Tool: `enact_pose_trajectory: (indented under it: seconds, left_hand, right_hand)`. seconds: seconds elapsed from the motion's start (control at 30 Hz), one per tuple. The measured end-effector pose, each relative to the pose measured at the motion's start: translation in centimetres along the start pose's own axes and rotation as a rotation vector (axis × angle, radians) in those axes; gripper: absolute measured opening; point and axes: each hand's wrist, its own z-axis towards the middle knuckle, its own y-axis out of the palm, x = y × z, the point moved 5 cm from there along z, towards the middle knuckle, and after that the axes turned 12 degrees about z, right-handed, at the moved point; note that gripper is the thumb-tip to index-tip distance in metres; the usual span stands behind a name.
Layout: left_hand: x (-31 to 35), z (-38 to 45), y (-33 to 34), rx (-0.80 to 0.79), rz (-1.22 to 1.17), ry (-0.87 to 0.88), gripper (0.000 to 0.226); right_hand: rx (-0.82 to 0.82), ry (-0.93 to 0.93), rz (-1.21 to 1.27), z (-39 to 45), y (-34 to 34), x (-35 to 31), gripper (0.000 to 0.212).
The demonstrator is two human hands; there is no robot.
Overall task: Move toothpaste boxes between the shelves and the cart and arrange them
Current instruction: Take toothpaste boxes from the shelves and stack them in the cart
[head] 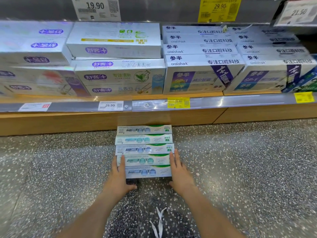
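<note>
A speckled terrazzo floor (pixel 240 160) fills the lower half of the frame. Directly on it, at centre, lies a row of five green-and-white toothpaste boxes (pixel 144 150), flat and side by side, long edges touching, running from the shelf base toward the bottom of the frame. Across the upper half, a wooden shelf (pixel 154 97) carries stacked white boxes (pixel 118 73) at left and centre and purple-banded oralshark boxes (pixel 202 74) at right, packed close together.
</note>
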Motion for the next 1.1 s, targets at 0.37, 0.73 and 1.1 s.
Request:
enact_pose_trajectory:
  seconds: [0.37, 0.73, 1.1]
  left_hand:
    - [0.6, -0.8, 1.0, -0.047, 0.243, 0.036, 0.124]
    - [4.6, 0.7, -1.5, 0.002, 0.591, 0.158, 0.100]
    - [3.7, 0.6, 0.1, 0.544, 0.625, 0.420, 0.036]
  right_hand:
    - [0.112, 0.073, 0.128, -0.6, 0.9, -0.6, 0.086]
    - [-0.017, -0.074, -0.250, -0.1, 0.2, -3.0, 0.077]
    - [-0.060, -0.097, -0.117, 0.7, 0.1, -6.0, 0.052]
